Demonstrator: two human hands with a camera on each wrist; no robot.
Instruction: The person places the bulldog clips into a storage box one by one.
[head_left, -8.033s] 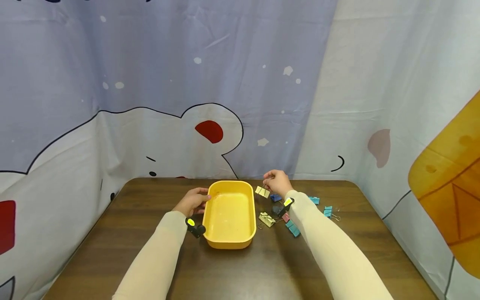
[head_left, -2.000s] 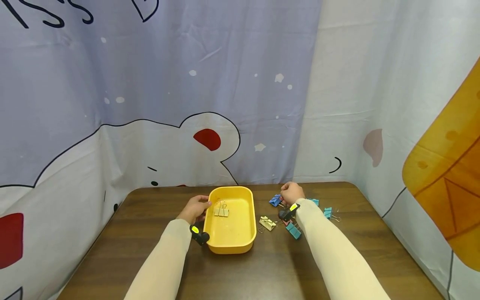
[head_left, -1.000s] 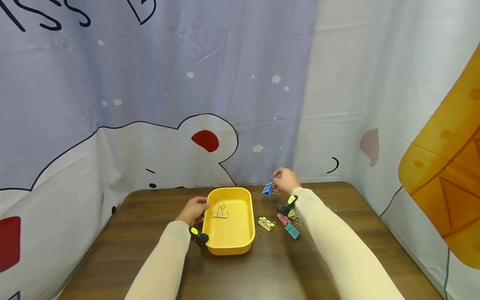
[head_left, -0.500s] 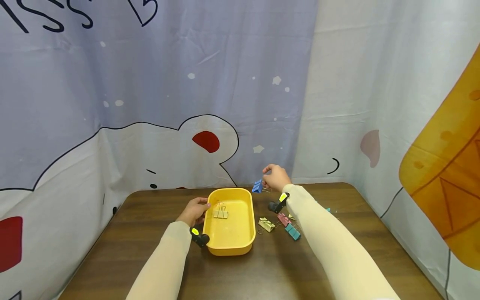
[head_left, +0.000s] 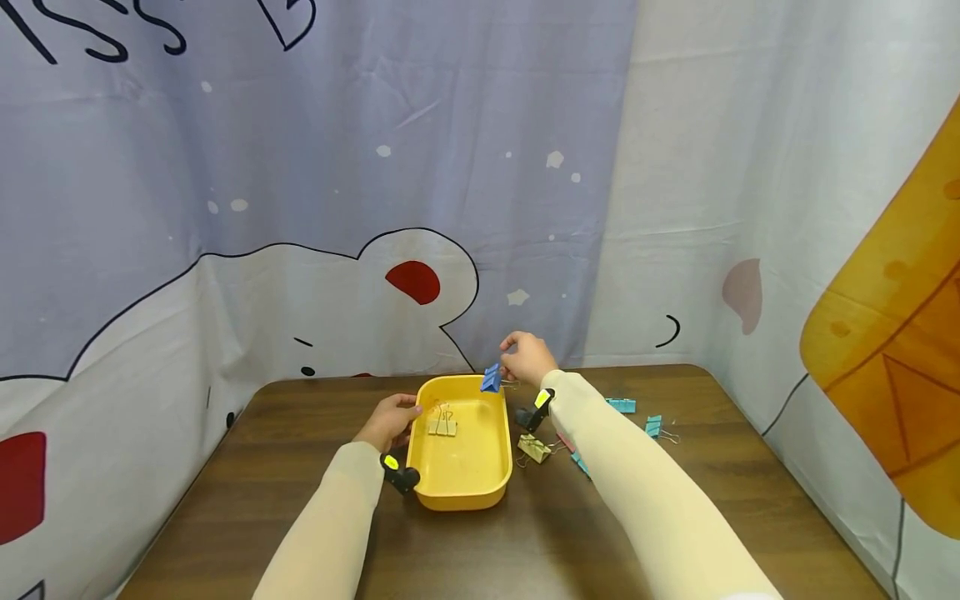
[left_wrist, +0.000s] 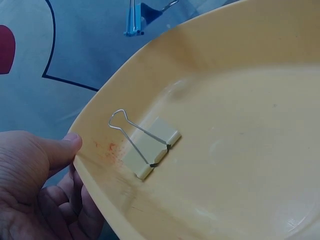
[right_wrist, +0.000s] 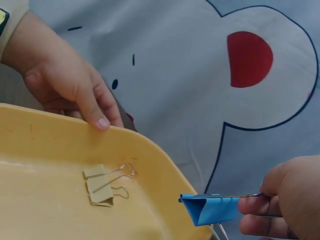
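My left hand point(head_left: 387, 422) holds the left rim of a yellow plastic tray point(head_left: 461, 502), its thumb on the rim and the fingers curled beneath on the outside. Inside the tray lies a pale yellow binder clip point(left_wrist: 153, 148), near the corner by the left thumb. My right hand point(head_left: 529, 360) pinches a blue binder clip point(right_wrist: 212, 209) by one wire handle. In the head view this clip hangs at the tray's far right corner, above the rim. The right wrist view shows its other handle pointing down.
On the brown table point(head_left: 465, 558), right of the tray, lie a gold-yellow binder clip point(head_left: 534, 448), a mostly hidden pink one and several teal ones, including a teal clip point(head_left: 654, 427) farthest right. My right forearm covers part of this group. A printed curtain point(head_left: 420, 167) hangs behind the table.
The pale yellow clip went from my right hand into the tray. My right hand then picked up the blue clip and carried it left to the tray. My left hand stays on the rim.
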